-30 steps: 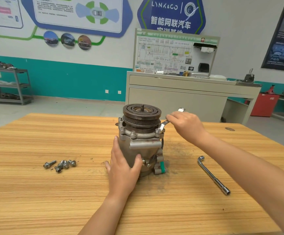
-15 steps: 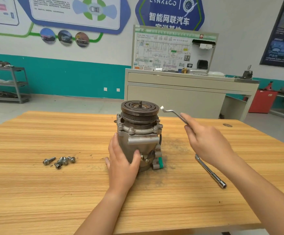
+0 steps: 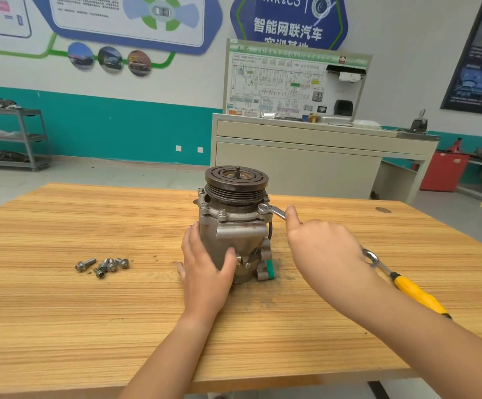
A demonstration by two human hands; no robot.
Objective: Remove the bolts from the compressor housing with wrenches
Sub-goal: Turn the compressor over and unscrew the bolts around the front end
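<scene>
- Standing upright near the middle of the wooden surface (image 3: 61, 312), the compressor housing (image 3: 234, 240) is being braced, with its dark pulley (image 3: 236, 182) facing up.
- The left hand (image 3: 205, 272) is being pressed flat against the housing's front-left side. Its fingers (image 3: 191, 243) are being kept straight and pointing up, with the thumb spread across the front. Nothing is being gripped by this hand.
- A wrench (image 3: 275, 212) is being held in the right hand (image 3: 320, 249). Its ring end is being seated over a bolt (image 3: 263, 209) at the right of the upper flange.
- The right thumb is being laid along the wrench shank. The remaining fingers are being hidden by the back of the hand, so their wrap on the handle cannot be told.
- Other flange bolts (image 3: 222, 212) are being left seated at the front and left of the flange.
- Loose bolts (image 3: 101, 264) are being kept in a small cluster on the surface, well to the left of the housing.
- A yellow-handled tool (image 3: 406, 286) is being partly covered by the right forearm, on the surface to the right of the housing.
</scene>
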